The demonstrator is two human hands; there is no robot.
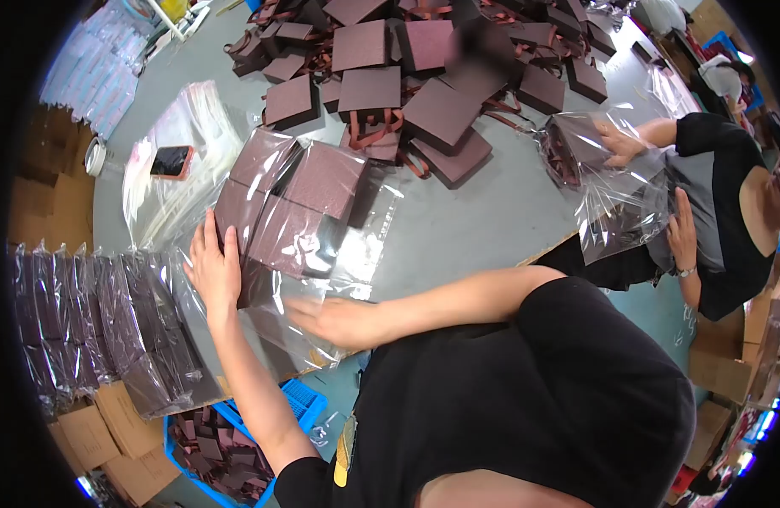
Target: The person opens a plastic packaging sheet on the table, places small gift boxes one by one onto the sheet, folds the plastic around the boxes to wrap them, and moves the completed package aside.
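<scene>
Left hand (214,267) lies flat, fingers extended, against the side of a block of dark-brown, textured square boxes (322,178). Right hand (339,323) is at the near end, over the loose edge of the clear, glossy plastic bag (366,254) around them; motion-blurred, can't tell if it's pinching film. Block sits on the grey tabletop (483,229), beside a row of film-wrapped brown packs (110,313). Step looks like bagging/straightening. Next move likely calls for controlling slack film while keeping boxes square.
</scene>
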